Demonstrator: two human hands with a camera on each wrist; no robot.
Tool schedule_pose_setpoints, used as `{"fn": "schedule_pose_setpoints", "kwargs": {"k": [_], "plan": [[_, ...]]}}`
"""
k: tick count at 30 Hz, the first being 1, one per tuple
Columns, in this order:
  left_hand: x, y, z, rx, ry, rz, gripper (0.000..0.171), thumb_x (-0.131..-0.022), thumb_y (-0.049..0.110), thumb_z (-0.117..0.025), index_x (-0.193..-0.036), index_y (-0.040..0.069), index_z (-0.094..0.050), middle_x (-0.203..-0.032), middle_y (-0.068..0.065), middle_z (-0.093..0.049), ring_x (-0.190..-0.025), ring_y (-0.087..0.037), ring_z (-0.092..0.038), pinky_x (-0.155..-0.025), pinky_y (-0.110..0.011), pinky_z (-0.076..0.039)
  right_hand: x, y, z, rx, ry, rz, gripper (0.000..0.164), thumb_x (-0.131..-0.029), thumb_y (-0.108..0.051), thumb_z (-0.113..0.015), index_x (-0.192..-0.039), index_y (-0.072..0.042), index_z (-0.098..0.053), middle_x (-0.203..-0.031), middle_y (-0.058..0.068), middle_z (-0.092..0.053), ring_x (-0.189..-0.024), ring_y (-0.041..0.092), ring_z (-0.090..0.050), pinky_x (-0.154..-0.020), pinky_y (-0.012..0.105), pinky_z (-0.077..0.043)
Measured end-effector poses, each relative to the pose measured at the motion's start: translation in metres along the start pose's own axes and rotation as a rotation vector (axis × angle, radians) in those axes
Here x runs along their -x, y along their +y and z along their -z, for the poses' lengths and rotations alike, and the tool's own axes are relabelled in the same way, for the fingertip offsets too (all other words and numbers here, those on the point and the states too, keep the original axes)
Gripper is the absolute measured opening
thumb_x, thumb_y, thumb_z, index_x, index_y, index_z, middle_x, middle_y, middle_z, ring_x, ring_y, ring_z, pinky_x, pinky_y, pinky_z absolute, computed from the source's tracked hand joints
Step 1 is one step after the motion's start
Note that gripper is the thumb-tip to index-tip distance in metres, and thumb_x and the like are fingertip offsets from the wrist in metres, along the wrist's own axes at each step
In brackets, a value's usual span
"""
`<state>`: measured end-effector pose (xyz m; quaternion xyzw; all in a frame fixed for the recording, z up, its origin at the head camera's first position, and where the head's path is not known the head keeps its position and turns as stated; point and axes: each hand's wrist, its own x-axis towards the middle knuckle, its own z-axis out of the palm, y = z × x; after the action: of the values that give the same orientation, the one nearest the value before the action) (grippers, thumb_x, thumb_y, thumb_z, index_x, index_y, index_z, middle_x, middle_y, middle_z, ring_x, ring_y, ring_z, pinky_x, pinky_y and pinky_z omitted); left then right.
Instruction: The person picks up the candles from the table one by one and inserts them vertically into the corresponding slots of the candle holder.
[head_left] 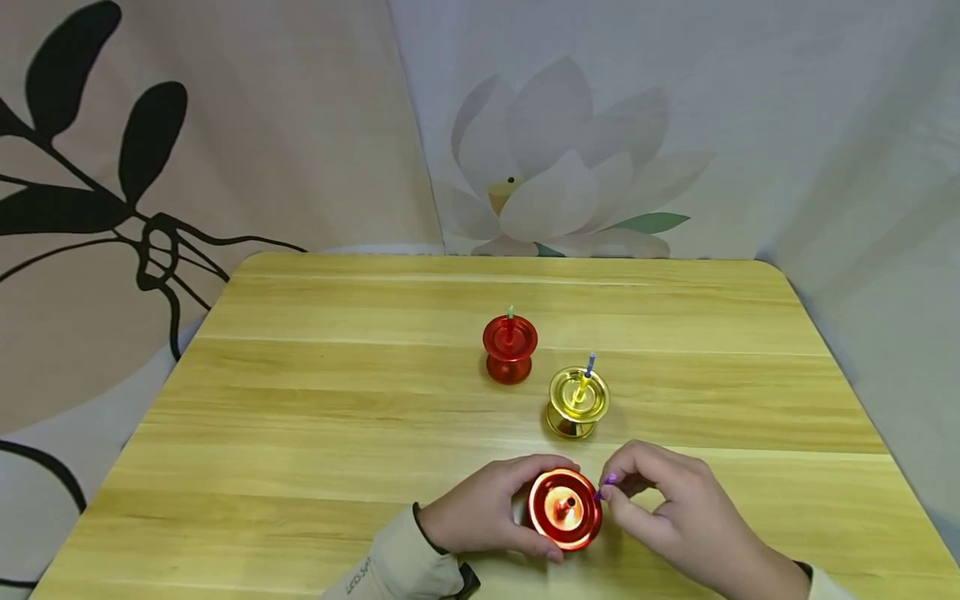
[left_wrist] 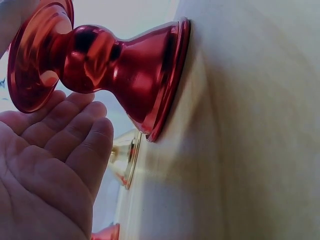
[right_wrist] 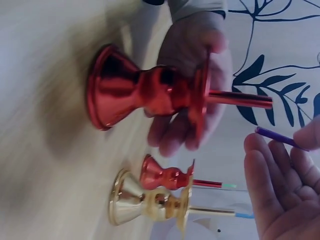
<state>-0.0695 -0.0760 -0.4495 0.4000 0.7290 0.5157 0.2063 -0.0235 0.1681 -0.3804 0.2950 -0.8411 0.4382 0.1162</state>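
My left hand [head_left: 483, 504] holds a shiny red candle holder [head_left: 545, 521] by its dish rim, thumb on the near side and fingers round the far side. In the right wrist view this red holder [right_wrist: 167, 90] stands upright on its flared base, its bare tube [right_wrist: 240, 99] pointing up. My right hand [head_left: 678, 512] pinches a thin purple candle [right_wrist: 275, 136] between thumb and fingertips, just right of the dish. In the left wrist view, the palm [left_wrist: 45, 170] lies beside the holder's stem [left_wrist: 90, 60].
Behind the hands stands a gold candle holder [head_left: 572, 427] bearing a blue candle [head_left: 590, 365]. Farther back and to the left is another red holder [head_left: 509, 371] with a green candle [head_left: 512, 312]. All are on a wooden table [head_left: 300, 400], with printed curtains [head_left: 315, 125] beyond its edge.
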Motion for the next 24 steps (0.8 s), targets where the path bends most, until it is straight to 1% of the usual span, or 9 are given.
{"fn": "schedule_pose_setpoints", "kwargs": {"k": [4,8,10,17,20,24], "plan": [[-0.001,-0.001,0.000,-0.003,-0.006,-0.009,0.079,-0.076,0.027,-0.090,-0.143,0.016,-0.049,-0.130,0.014,-0.062,-0.119,-0.001,-0.057,-0.104,-0.026,-0.046,-0.004,-0.007,0.002,-0.022,-0.001,0.009,0.041,-0.076,0.010,-0.072,-0.093,-0.026,-0.060,-0.089,-0.016,-0.065,-0.076,0.001,-0.064,-0.070,0.015,-0.054],[-0.001,-0.001,0.000,-0.013,-0.006,-0.013,0.079,-0.077,0.026,-0.090,-0.143,0.016,-0.049,-0.131,0.013,-0.061,-0.120,-0.001,-0.057,-0.104,-0.026,-0.046,-0.009,-0.013,0.002,-0.056,-0.003,0.039,0.040,-0.075,0.012,-0.073,-0.093,-0.022,-0.061,-0.089,-0.012,-0.066,-0.077,0.003,-0.065,-0.071,0.016,-0.055],[-0.002,-0.001,0.000,-0.016,-0.006,-0.013,0.078,-0.077,0.026,-0.090,-0.143,0.016,-0.050,-0.131,0.013,-0.061,-0.120,-0.001,-0.056,-0.104,-0.026,-0.046,-0.011,-0.016,0.002,-0.069,-0.010,0.040,0.039,-0.076,0.011,-0.073,-0.094,-0.022,-0.061,-0.089,-0.012,-0.066,-0.077,0.003,-0.065,-0.071,0.017,-0.056],[-0.001,-0.002,0.000,-0.028,-0.005,-0.019,0.077,-0.078,0.025,-0.089,-0.143,0.016,-0.049,-0.132,0.010,-0.061,-0.120,-0.002,-0.056,-0.103,-0.025,-0.047,-0.015,-0.021,-0.001,-0.113,-0.020,0.061,0.037,-0.078,0.012,-0.071,-0.095,-0.020,-0.062,-0.090,-0.010,-0.066,-0.079,0.005,-0.065,-0.072,0.018,-0.056],[-0.001,-0.002,0.000,-0.028,-0.006,-0.021,0.077,-0.078,0.026,-0.089,-0.143,0.019,-0.049,-0.133,0.011,-0.060,-0.120,-0.002,-0.056,-0.103,-0.025,-0.047,-0.016,-0.021,-0.003,-0.131,-0.028,0.080,0.037,-0.078,0.012,-0.070,-0.096,-0.019,-0.062,-0.090,-0.009,-0.066,-0.079,0.005,-0.066,-0.072,0.018,-0.056],[-0.001,-0.002,0.000,-0.013,-0.008,-0.020,0.077,-0.078,0.026,-0.089,-0.143,0.024,-0.048,-0.133,0.011,-0.059,-0.120,-0.002,-0.056,-0.102,-0.025,-0.047,-0.017,-0.020,-0.006,-0.136,-0.041,0.084,0.037,-0.078,0.013,-0.069,-0.096,-0.019,-0.062,-0.090,-0.008,-0.065,-0.079,0.005,-0.066,-0.072,0.018,-0.056]]}}
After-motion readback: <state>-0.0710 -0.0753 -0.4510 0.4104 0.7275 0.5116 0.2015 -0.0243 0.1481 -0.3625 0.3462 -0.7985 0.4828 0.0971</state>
